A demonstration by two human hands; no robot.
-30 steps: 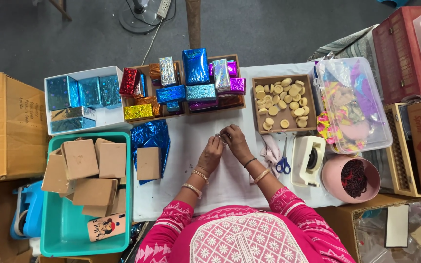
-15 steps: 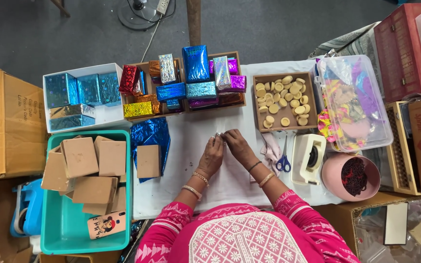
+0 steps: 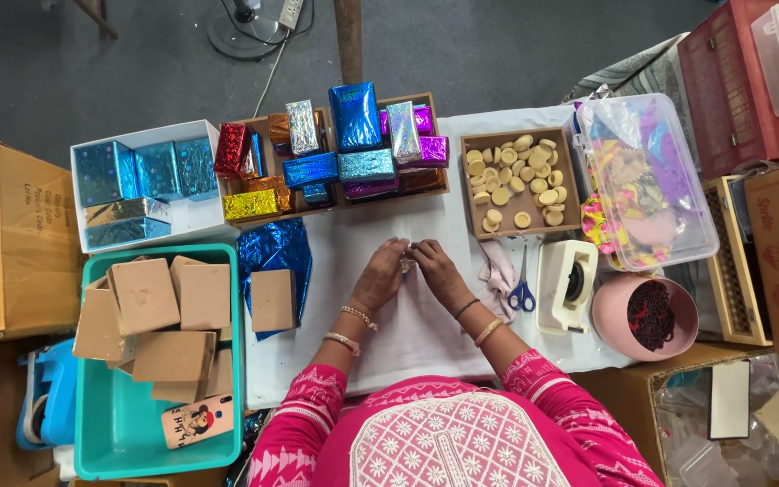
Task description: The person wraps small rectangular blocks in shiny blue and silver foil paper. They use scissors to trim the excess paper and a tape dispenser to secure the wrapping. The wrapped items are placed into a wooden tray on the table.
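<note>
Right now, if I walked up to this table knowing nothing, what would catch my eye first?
Probably the shiny foil-wrapped boxes in blue, red, gold and purple, stacked along the far edge of the white table. Next, the teal tub of plain brown boxes on the left. At the centre, the left hand and right hand meet, fingers pinching something too small to identify.

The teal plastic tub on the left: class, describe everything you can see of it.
The teal plastic tub is a rectangular bin with a rolled rim, looking like smooth moulded plastic. It stands upright beside the white-covered table, left of the person's left hand. Plain brown cardboard boxes lie heaped in it, some tilted and overhanging the left rim. A phone in a cartoon-printed case lies near its front wall. Part of its floor is bare. A white tray of blue wrapped boxes sits just behind it.
</note>
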